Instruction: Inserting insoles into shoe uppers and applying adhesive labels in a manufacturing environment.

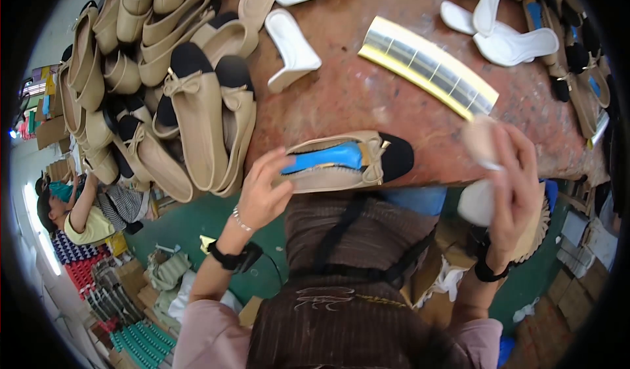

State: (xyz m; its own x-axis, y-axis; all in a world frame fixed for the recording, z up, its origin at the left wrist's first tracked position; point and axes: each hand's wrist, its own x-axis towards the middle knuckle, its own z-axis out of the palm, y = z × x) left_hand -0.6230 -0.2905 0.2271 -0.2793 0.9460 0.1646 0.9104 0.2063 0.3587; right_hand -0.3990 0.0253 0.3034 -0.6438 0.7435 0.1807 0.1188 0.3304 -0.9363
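Nearest to us is our brown striped apron [341, 316], with black straps crossing our chest. Beyond it spreads the reddish-brown worktable [354, 93], its near edge just above the apron. On the table's left side we see a big pile of beige ballet flats [164, 73] with black toe caps and small bows, stacked loosely over one another. Across the middle lies a long yellow-edged strip of grey adhesive pads [426, 67], set at a slant. White shoe lasts [292, 47] lie scattered at the far side, more of them at upper right.

Our left hand [262, 195] holds one beige flat [344, 162] by its heel end, fingers curled over the rim and thumb under the sole; the shoe lies on its side at the table's near edge, black toe pointing right, a blue insert [325, 157] showing inside. Our right hand [508, 172] is raised just right of the shoe, fingers closed round a small pale insole pad [479, 142].
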